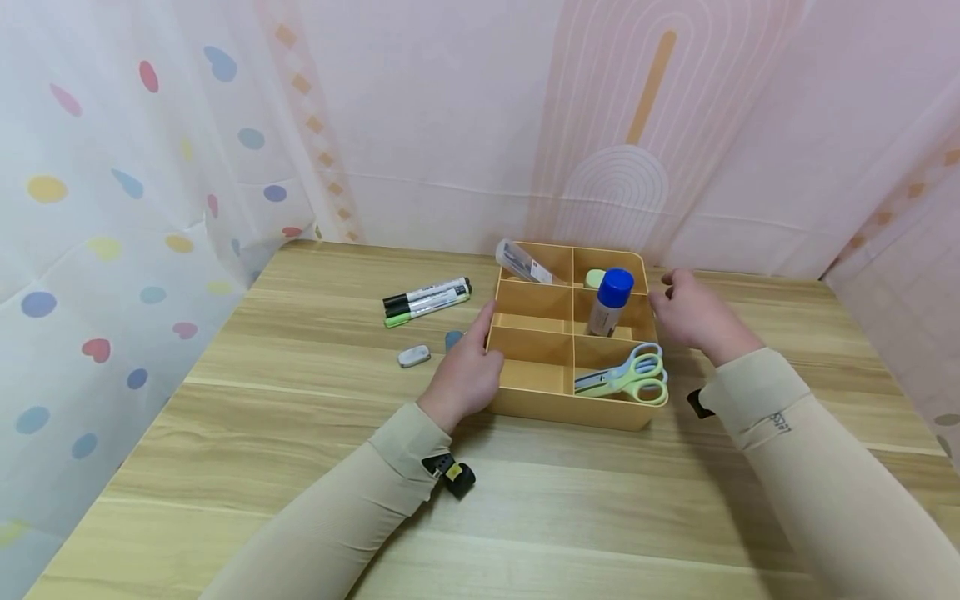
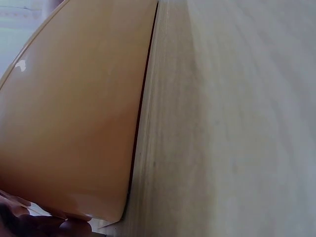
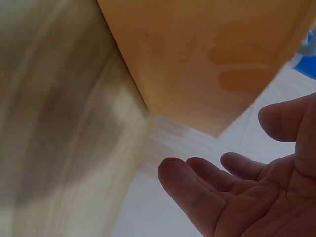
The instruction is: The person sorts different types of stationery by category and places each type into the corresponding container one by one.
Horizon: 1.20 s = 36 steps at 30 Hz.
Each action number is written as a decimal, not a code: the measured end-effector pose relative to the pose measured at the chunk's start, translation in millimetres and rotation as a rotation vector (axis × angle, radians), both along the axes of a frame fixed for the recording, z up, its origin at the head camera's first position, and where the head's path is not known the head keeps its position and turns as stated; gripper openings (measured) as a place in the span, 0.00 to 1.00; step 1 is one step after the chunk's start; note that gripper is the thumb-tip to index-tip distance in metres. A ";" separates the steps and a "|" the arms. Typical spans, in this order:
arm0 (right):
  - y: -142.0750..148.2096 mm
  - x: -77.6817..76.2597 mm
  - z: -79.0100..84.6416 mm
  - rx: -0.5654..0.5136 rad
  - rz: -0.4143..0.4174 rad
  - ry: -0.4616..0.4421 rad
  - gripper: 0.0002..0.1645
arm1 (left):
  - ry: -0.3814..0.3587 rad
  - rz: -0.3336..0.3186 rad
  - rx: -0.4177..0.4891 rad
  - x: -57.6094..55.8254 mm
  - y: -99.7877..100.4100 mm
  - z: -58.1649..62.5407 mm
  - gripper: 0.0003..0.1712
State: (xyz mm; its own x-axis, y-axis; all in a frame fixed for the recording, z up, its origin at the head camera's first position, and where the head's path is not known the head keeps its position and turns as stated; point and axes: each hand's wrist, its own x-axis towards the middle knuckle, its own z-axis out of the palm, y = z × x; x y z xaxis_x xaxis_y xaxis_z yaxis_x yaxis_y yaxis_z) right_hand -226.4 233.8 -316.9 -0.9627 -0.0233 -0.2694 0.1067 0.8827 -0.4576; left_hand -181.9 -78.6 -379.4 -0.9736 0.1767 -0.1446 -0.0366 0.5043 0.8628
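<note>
A yellow-orange desk organizer (image 1: 570,407) with several compartments stands on the table. My left hand (image 1: 467,373) grips its left side, thumb near the rim; in the left wrist view, fingertips (image 2: 74,227) touch the low edge of the organizer wall (image 2: 74,113). Beside the right wall is my right hand (image 1: 697,315), fingers loosely spread, holding nothing. The right wrist view shows its fingers (image 3: 192,192) apart from the organizer (image 3: 197,64). Inside are scissors (image 1: 618,379), a blue-capped glue stick (image 1: 611,300), a clear pencil-lead case (image 1: 525,262) and a pale green-topped item (image 1: 594,278).
Left of the organizer lie several markers (image 1: 427,300) and a small white eraser-like block (image 1: 414,357). A blue item (image 1: 453,339) is partly hidden behind my left hand. A patterned curtain (image 1: 450,125) hangs along the table's back edge.
</note>
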 end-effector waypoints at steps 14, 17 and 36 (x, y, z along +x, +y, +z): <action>-4.2 6.0 -21.4 -0.054 0.027 0.003 0.35 | 0.002 -0.006 0.013 0.0 0.1 0.3 0.43; -3.7 7.9 -24.6 -0.078 0.027 -0.010 0.28 | -0.001 -0.005 0.020 0.1 0.5 0.6 0.43; -5.1 12.7 -34.1 -0.216 0.014 -0.052 0.30 | 0.024 -0.015 -0.037 2.9 -11.1 3.5 0.45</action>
State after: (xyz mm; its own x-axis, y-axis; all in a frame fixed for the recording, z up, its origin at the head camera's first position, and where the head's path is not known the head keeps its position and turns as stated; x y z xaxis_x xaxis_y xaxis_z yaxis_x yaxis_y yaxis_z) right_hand -213.6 228.7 -351.0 -0.9469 -0.0994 -0.3057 0.1231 0.7664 -0.6305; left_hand -179.0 -89.7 -375.9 -0.9742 0.1861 -0.1274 -0.0081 0.5358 0.8443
